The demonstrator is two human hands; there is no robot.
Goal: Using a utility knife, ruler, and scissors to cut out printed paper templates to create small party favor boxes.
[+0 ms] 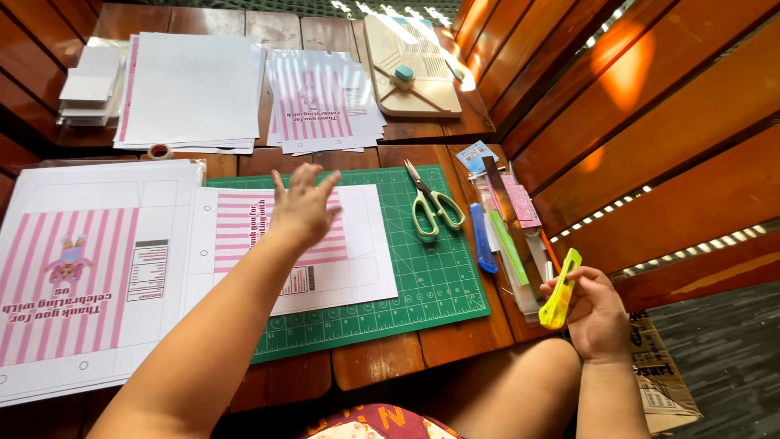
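Right hand (600, 313) grips yellow utility knife (561, 289) at table edge, right of green cutting mat (431, 276). Left hand (305, 205), fingers spread, empty, hovers over pink-striped printed sheet (280, 244) on mat. Scissors (431, 203) nearby.

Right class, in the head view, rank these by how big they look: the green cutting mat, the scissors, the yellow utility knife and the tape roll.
1. Green cutting mat, largest by far.
2. Scissors.
3. Yellow utility knife in the right hand; it sits nearer the camera, so its rank against the scissors is unsure.
4. Tape roll, smallest.
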